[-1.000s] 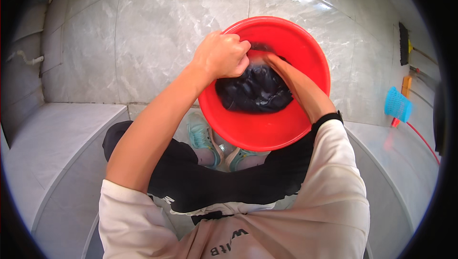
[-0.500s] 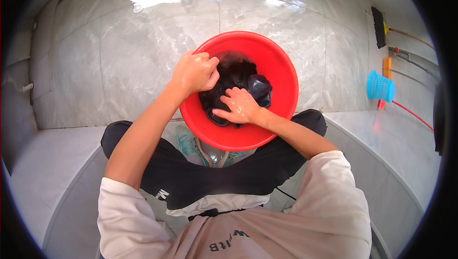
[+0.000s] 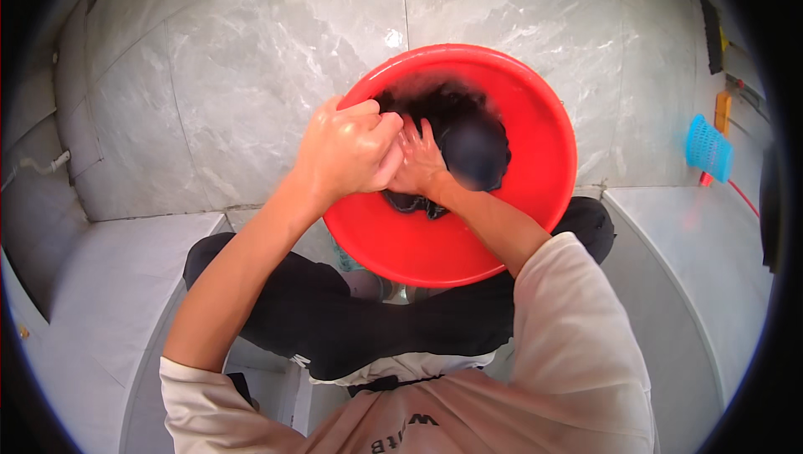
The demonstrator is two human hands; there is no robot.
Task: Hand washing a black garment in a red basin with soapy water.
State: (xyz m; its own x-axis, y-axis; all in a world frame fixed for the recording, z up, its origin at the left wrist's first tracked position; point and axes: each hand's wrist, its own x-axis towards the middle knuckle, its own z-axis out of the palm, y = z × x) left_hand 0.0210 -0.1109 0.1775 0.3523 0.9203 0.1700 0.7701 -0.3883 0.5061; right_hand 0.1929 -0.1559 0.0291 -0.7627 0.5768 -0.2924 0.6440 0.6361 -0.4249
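A round red basin (image 3: pixel 535 170) stands on the floor between my knees, with wet black cloth (image 3: pixel 475 149) bunched in dark water. My left hand (image 3: pixel 351 146) is closed in a fist over the basin's left side; whatever it grips is hidden behind the fingers. Close beside it, my right hand (image 3: pixel 421 160) reaches into the basin. Its fingers are stretched out and spread on the cloth, partly covered by my left fist. A bulge of the cloth rises to the right of my right hand.
Grey marbled tiles (image 3: pixel 276 94) cover the floor ahead. To the right are a light blue perforated basket (image 3: pixel 709 150) and a black-bristled broom (image 3: pixel 712 34). White ledges (image 3: pixel 682 228) flank me on both sides. A pipe (image 3: pixel 50 163) sticks out at the far left.
My left fist looks larger and has lifted a little. My right hand has moved up against it, fingers turned toward the far side. The whole view has shifted slightly.
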